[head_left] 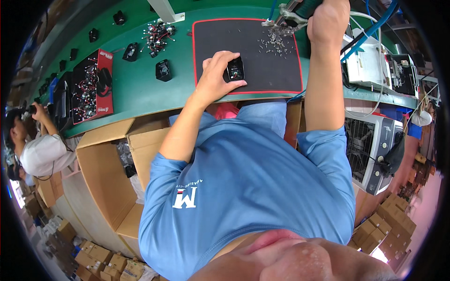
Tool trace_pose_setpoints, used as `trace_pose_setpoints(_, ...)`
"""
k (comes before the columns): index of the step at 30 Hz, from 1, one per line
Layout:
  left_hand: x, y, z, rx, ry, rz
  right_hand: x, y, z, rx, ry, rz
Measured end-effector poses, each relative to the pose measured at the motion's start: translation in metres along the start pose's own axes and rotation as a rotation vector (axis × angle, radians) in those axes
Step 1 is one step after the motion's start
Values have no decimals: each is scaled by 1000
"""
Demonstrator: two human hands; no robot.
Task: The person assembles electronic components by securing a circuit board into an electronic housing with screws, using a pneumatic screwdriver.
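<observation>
**Boxy black housing (236, 70) on a red-edged mat (272, 77)**

Our left grip (216, 75) curls around the open, hard-sided housing on the mat's near half; our right grip (330, 23) closes firmly around a metal-nosed power screwdriver (302, 15) at the far right corner. Slim metal screws (276, 45) scatter near its nose; smooth bare matting spreads right of the housing.
</observation>
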State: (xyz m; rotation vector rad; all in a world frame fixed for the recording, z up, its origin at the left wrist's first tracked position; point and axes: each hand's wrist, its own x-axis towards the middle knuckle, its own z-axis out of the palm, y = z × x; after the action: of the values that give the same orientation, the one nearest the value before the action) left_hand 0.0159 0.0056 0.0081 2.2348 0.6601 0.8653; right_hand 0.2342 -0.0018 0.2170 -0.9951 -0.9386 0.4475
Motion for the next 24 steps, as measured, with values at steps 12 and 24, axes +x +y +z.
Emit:
trace_pose_setpoints(12, -3, -8, 3, 127, 25, 44, -73, -7, 28, 272, -133, 159)
trace_pose_setpoints(24, 0, -4, 3, 153, 28, 35, -84, 20, 31, 206, -148, 89)
